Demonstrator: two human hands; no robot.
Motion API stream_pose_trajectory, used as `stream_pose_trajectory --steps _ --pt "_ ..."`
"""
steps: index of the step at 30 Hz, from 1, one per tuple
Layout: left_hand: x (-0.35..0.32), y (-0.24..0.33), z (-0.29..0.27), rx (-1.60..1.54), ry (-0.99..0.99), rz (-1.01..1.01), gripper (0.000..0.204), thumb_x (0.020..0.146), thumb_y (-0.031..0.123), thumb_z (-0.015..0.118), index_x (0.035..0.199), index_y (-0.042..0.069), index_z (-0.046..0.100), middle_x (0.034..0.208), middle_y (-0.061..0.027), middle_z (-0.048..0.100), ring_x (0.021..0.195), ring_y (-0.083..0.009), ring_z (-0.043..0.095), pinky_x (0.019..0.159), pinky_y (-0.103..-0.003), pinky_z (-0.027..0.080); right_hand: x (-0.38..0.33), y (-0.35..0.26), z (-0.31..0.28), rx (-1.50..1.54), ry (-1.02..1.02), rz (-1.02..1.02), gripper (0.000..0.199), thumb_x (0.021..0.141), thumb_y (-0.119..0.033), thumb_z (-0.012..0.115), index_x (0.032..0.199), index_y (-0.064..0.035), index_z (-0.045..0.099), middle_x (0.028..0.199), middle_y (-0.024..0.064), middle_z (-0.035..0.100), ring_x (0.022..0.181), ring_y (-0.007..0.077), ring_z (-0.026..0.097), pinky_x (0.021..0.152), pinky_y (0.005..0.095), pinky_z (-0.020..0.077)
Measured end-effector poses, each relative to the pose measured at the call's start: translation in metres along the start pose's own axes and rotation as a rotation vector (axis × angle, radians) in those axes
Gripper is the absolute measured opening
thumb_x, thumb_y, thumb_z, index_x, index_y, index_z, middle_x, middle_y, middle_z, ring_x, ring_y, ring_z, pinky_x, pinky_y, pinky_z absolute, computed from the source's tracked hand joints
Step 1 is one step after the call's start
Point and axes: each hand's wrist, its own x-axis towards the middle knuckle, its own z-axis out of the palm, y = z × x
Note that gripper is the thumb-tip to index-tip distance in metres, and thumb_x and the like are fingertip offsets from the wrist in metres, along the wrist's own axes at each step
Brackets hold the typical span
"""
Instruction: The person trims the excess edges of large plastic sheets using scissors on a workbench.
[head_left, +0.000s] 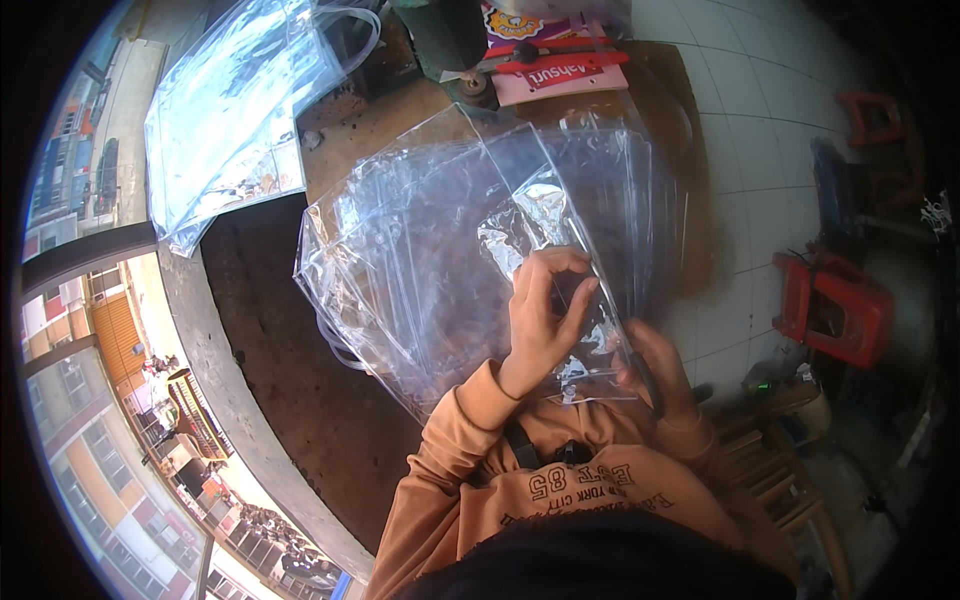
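Note:
A pile of clear plastic bags (410,240) lies spread in front of me, glossy and creased. One clear plastic piece (540,205) with a straight seam stands uppermost, close to my body. My left hand (540,320) is closed at its seam, thumb and index finger pinched toward the edge. Lower on the same edge, my right hand (660,368) curls around a dark slim tool (645,382). Its kind is hard to make out, since the fingers and plastic partly hide it. Clear tube loops (338,342) stick out at the pile's left side.
More clear plastic bags (225,120) rest at the far left by a ledge (285,440). A dark container (440,35), a red-handled tool (560,50) and a pink-and-red packet (560,85) sit at the back. Red stools (835,310) stand on the tiled floor at right.

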Motion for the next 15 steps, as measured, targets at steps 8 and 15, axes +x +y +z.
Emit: stream_pose_trajectory --steps 8,15 --pt "-0.001 0.007 -0.002 0.039 0.009 0.02 0.033 0.072 0.01 0.071 0.094 0.0 0.049 0.091 -0.0109 0.053 0.082 -0.0194 0.052 0.071 -0.029 0.041 -0.004 -0.001 0.0 -0.04 0.019 0.103 0.048 0.07 -0.031 0.077 0.096 -0.0011 0.05 0.068 -0.002 0.052 0.061 0.0019 0.043 0.054 0.0176 0.0342" --pt "-0.017 0.012 -0.007 -0.11 0.004 -0.169 0.062 0.064 0.033 0.078 0.102 0.001 0.04 0.092 -0.0079 0.042 0.081 -0.0158 0.041 0.072 -0.029 0.036 -0.005 -0.021 -0.015 0.324 -0.355 0.254 0.076 0.063 -0.047 0.078 0.112 -0.0056 0.039 0.072 -0.003 0.049 0.062 0.0022 0.045 0.059 0.0162 0.0379"
